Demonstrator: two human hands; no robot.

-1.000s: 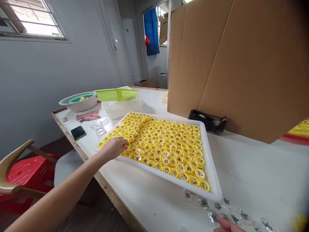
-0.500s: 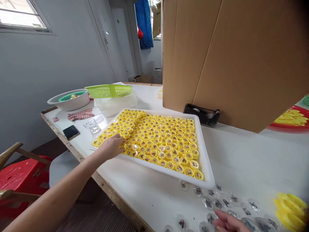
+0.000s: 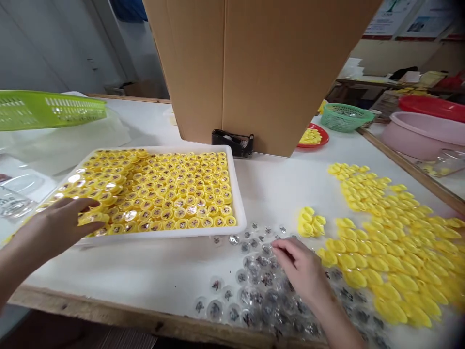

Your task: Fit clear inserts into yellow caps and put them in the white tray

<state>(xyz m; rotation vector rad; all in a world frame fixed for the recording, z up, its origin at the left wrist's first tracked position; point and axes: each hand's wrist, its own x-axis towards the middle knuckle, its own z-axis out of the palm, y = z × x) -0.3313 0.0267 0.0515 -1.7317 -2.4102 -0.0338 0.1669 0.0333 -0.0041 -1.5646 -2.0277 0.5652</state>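
My left hand (image 3: pixel 54 228) is at the near left part of a white tray (image 3: pixel 238 213) filled with rows of round yellow caps (image 3: pixel 189 194) bearing small printed pictures. Its thumb and fingers are closed around a yellow cap (image 3: pixel 92 219) beside the stacked ones. On the right, my right hand (image 3: pixel 303 266) hovers low over scattered clear discs (image 3: pixel 250 295) with dark prints. Thumb and forefinger pinch at the edge of a clear disc (image 3: pixel 267 249). Blank yellow caps (image 3: pixel 392 242) lie spread to the right, with a small cluster (image 3: pixel 310 223) nearer the hand.
A tall cardboard box (image 3: pixel 254 72) stands behind the tray, with a black tape dispenser (image 3: pixel 233 144) at its foot. Farther right are a red plate (image 3: pixel 325 138), a green basket (image 3: pixel 345 118) and a pink basin (image 3: pixel 421 135). A lime basket (image 3: pixel 54 111) and a glass cup (image 3: pixel 12 203) are left.
The view has turned right, showing more discs and yellow caps. My left hand remains at the tray's near left. My right hand has come further into view, its fingers now close together at the discs.
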